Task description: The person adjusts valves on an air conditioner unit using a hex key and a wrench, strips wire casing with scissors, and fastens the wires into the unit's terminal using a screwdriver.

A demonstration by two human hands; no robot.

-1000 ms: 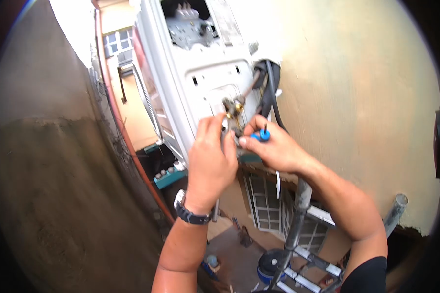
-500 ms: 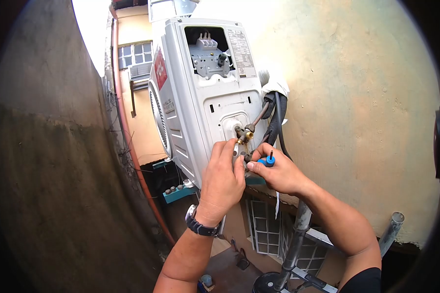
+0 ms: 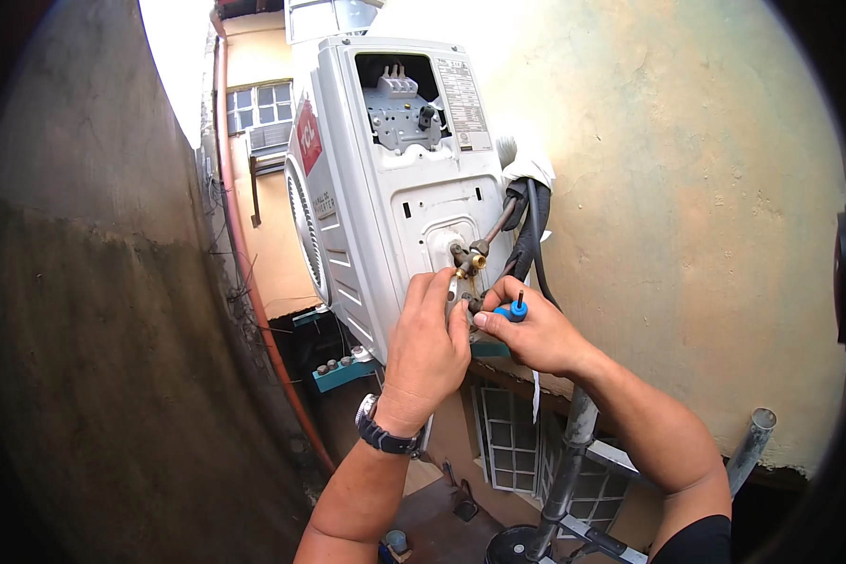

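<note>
A white outdoor air-conditioner unit (image 3: 423, 183) stands tilted in front of me, its upper side opening showing a terminal block (image 3: 399, 86). Low on its side, a brass service valve (image 3: 470, 262) joins a copper pipe (image 3: 501, 218). My left hand (image 3: 428, 329) is at the valve's lower left, fingertips closed around a spot they mostly hide. Just right of it, my right hand (image 3: 540, 331) is closed on a blue-handled tool (image 3: 517, 308) with a short dark shaft pointing up. The thumb and fingers of that hand meet beside a dark lower fitting (image 3: 474, 303).
Black insulated pipes and cable (image 3: 534, 226) run down at the right of the unit, against a beige wall (image 3: 677, 235). A teal bracket (image 3: 340, 374) supports the unit. Metal scaffold tubes (image 3: 573, 451) stand below right. A dark concrete wall (image 3: 94, 329) rises at left.
</note>
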